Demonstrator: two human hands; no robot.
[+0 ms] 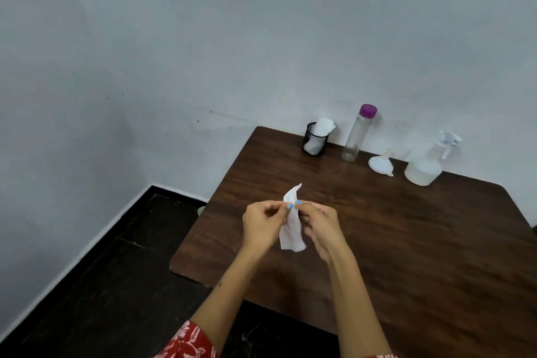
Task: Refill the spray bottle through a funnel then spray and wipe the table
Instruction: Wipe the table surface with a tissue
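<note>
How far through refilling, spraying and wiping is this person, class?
Refilling looks finished: the funnel lies on the table beside the spray bottle, whose sprayer head is on, and the purple-capped bottle looks nearly empty. In hand: the left hand and right hand pinch a white wipe above the table. Wiping remains; whether spraying happened cannot be told.

Along the back edge of the tabletop (406,241), left to right: cup (315,139) holding tissues (324,126), bottle (359,134), funnel (380,164), spray bottle (425,166).
</note>
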